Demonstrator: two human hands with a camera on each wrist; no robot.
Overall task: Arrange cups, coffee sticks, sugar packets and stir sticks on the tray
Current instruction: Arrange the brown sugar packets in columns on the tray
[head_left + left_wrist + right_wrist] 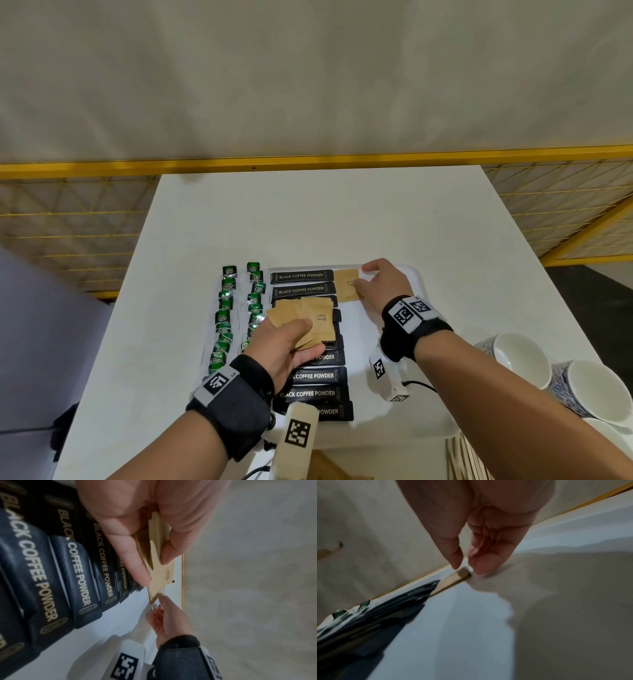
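Note:
A white tray (423, 294) lies on the table with a column of black coffee sticks (301, 275) along its left side. My left hand (294, 337) hovers over that column and pinches a fan of several brown sugar packets (318, 318) between thumb and fingers (142, 574). One sugar packet (346, 279) lies flat at the tray's far end, right of the top coffee sticks. My right hand (362, 274) pinches its far right corner (453, 578), thumb on one side and fingertips (479, 569) on the other.
Two columns of small green packets (226, 308) lie on the table left of the tray. White cups with blue patterns (520, 356) stand at the right edge. Wooden stir sticks (462, 459) lie at the near right. A yellow mesh fence (68, 222) borders the table.

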